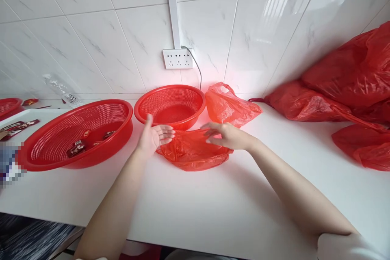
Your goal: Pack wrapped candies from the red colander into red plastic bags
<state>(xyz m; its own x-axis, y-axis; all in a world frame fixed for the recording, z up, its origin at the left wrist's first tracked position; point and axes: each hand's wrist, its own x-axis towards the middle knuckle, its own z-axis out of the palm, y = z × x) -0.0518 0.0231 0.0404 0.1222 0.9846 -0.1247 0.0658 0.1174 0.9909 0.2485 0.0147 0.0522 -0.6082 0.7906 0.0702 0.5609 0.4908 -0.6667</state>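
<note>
A crumpled red plastic bag point(191, 152) lies on the white counter point(213, 203) in front of me. My left hand point(154, 137) is at the bag's left edge, palm turned up and fingers stretched out, holding nothing. My right hand point(227, 135) rests on the bag's upper right edge with fingers extended over the plastic; I cannot make out a firm grip. Just behind the bag stands an empty red mesh basket point(170, 105). A larger red mesh basket point(77, 136) with a few small dark wrapped packets point(77, 146) sits to the left.
Another red bag point(228, 105) stands behind the right hand. Big filled red bags point(350, 85) pile up at the right. A wall socket point(178, 58) with a cable, a plastic bottle point(62, 89), and a tray with packets point(18, 126) are at the left.
</note>
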